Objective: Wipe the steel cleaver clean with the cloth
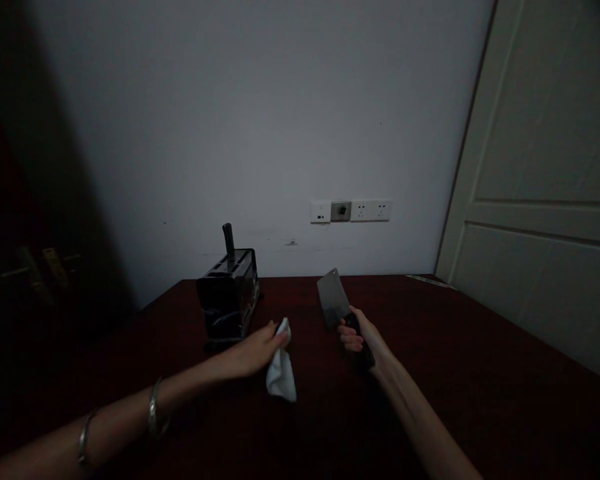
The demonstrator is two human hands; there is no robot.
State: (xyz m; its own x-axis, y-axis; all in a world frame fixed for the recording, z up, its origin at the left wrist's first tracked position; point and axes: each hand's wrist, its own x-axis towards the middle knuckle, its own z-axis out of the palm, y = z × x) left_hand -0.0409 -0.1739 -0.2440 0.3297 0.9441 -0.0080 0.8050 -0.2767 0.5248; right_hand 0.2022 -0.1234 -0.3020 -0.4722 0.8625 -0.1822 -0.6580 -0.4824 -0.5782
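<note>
My right hand [361, 335] is closed round the dark handle of a cleaver [334, 299], whose broad grey blade points up and away over the table. My left hand [257, 348] pinches a white cloth [281, 375] that hangs down from my fingers, just left of the cleaver. The cloth and the blade are apart. A black knife block [229, 298] stands right behind my left hand, with one dark knife handle [228, 239] sticking up from its top.
The dark red table [480, 360] runs back to a white wall with a row of sockets [351, 211]. A pale door [550, 200] stands at the right. A dark door with brass handles [45, 267] is at the left.
</note>
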